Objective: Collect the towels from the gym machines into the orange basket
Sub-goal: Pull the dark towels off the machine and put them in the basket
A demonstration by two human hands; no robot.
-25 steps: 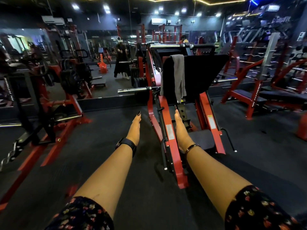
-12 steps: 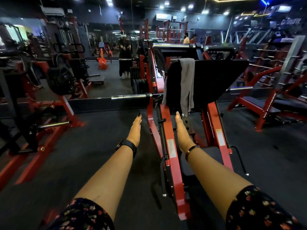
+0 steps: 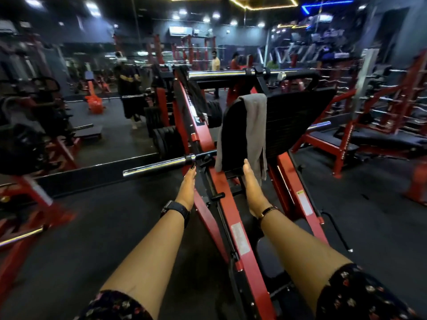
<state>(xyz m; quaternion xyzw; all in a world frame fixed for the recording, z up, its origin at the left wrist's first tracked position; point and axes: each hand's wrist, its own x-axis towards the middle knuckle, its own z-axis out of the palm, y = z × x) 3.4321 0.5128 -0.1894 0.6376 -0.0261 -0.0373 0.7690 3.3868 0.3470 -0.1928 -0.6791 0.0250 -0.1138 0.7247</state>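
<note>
A grey towel (image 3: 254, 125) hangs over the top edge of the black footplate (image 3: 298, 121) of a red leg press machine (image 3: 233, 215) straight ahead. Both my arms are stretched forward with flat, empty hands. My right hand (image 3: 251, 188) points at the towel's lower end, and its fingertips are level with the hem; I cannot tell if they touch. My left hand (image 3: 188, 188) is just left of the machine's rail, below the chrome weight bar (image 3: 159, 166). An orange object (image 3: 94, 105), possibly the basket, shows on the floor in the mirror at left.
A mirror wall (image 3: 104, 144) runs along the left and reflects a dark-clothed person (image 3: 128, 93). Red racks (image 3: 30, 199) stand at near left. A red and black bench (image 3: 369, 142) is at right. Two people (image 3: 216, 62) stand far back. Dark floor lies either side of the machine.
The view has moved closer to the leg press, so the towel and footplate look larger. Both hands stay extended and empty, and the right fingertips have reached the towel's lower end.
</note>
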